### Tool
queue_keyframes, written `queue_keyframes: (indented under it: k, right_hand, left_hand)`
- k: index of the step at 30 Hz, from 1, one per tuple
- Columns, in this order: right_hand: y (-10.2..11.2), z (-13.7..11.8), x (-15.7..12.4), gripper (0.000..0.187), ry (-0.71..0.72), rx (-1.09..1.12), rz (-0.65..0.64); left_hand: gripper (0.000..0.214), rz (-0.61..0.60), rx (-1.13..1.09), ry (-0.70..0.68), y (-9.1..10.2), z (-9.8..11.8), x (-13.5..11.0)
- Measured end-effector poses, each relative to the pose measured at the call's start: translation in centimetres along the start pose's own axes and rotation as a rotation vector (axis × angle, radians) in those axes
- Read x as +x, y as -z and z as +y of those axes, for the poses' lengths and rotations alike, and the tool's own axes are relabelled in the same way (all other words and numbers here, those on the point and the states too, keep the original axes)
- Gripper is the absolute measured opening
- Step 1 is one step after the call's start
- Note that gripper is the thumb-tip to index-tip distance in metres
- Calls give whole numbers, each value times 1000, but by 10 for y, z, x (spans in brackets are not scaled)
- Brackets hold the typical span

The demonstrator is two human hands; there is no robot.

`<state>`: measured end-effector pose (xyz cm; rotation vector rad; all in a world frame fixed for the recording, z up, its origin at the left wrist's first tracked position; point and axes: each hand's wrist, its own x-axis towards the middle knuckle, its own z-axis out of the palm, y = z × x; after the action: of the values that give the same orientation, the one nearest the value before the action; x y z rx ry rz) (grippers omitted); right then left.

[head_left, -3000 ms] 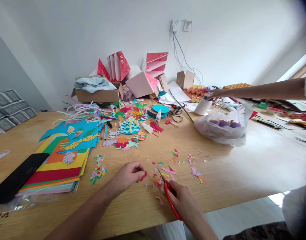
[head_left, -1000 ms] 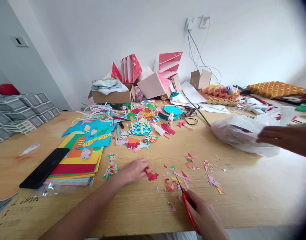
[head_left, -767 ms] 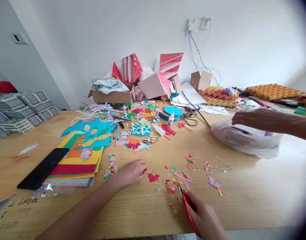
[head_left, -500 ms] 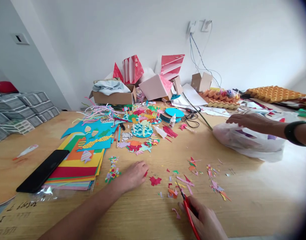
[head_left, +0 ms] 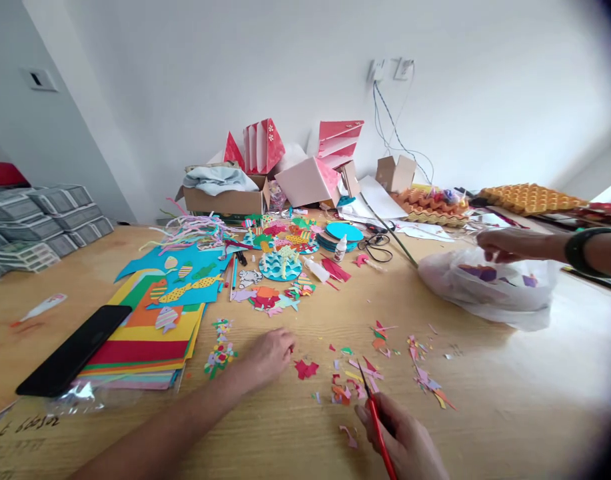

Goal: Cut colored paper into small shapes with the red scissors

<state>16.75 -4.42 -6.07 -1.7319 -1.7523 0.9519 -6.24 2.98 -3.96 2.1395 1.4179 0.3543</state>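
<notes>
My right hand (head_left: 402,437) grips red-handled scissors (head_left: 378,423), their dark blades pointing away from me over paper scraps (head_left: 341,392). My left hand (head_left: 270,357) rests on the table with curled fingers. A bit of red paper (head_left: 292,349) shows at its fingertips; the rest of it is hidden. Just right of that hand lies a cluster of red paper cutouts (head_left: 306,369). Small colourful paper pieces (head_left: 221,350) lie to its left. More thin offcuts (head_left: 425,373) are scattered to the right of the scissors.
Another person's hand (head_left: 500,245) is over a white plastic bag (head_left: 485,303) holding paper scraps. A black phone (head_left: 75,347) lies on coloured paper sheets (head_left: 135,345). Paper fish (head_left: 192,287), glue bottles (head_left: 340,249), blue discs (head_left: 344,231) and boxes (head_left: 225,200) are farther back.
The other person's hand has shifted slightly on the bag, its fingers now bent down, and the bag's opening shows more. My hands have barely moved; the view has tilted a little.
</notes>
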Motion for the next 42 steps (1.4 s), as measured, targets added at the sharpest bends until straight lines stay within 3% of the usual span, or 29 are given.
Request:
queue_keyframes:
  k: [4, 6, 10, 15, 23, 29, 33, 37, 42]
  right_hand:
    - [-6, -27, 11, 29, 35, 356, 90]
    - [-9, -45, 17, 30, 66, 489, 108]
    - [-17, -67, 26, 23, 118, 523, 116]
    - [-21, -64, 28, 14, 142, 485, 138]
    - [-15, -64, 25, 18, 75, 624, 185]
    - [-15, -61, 25, 18, 80, 567, 180]
    - [-8, -56, 13, 21, 88, 443, 144]
    - [-5, -46, -4, 25, 74, 252, 5]
    - [-11, -38, -11, 25, 76, 123, 17]
  left_hand:
    - [17, -34, -257, 27, -1, 17, -1]
    - [15, -51, -502, 40, -2, 30, -5]
    - [10, -7, -1054, 93, -5, 48, -11]
    - [13, 12, -1045, 89, -9, 54, -11]
    - [30, 26, -1144, 67, -11, 54, -13]
    - [15, 132, -952, 54, -16, 56, -9]
    - [16, 145, -1074, 137, -12, 62, -8]
    - [17, 188, -1220, 148, -8, 72, -11]
    - [15, 98, -1340, 129, -11, 82, -12]
